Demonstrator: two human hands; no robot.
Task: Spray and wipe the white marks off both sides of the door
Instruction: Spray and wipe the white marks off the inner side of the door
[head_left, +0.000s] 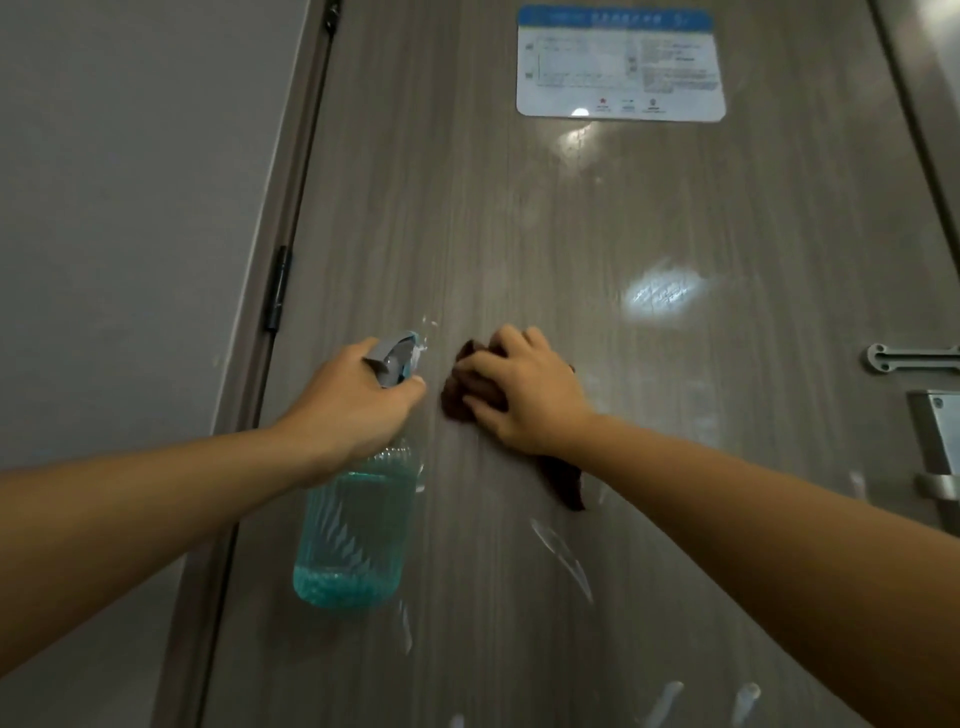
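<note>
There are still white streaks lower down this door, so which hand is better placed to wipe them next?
Right. The right hand already presses the brown cloth on the door, directly above the white streak; the left hand grips the spray bottle.

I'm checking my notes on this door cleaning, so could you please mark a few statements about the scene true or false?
1. The left hand grips a spray bottle of blue liquid. True.
2. The right hand presses a white cloth on the door. False: the cloth is dark brown.
3. White marks remain below the hands. True.
4. The door bears no sign. False: a notice is at the top.
</note>
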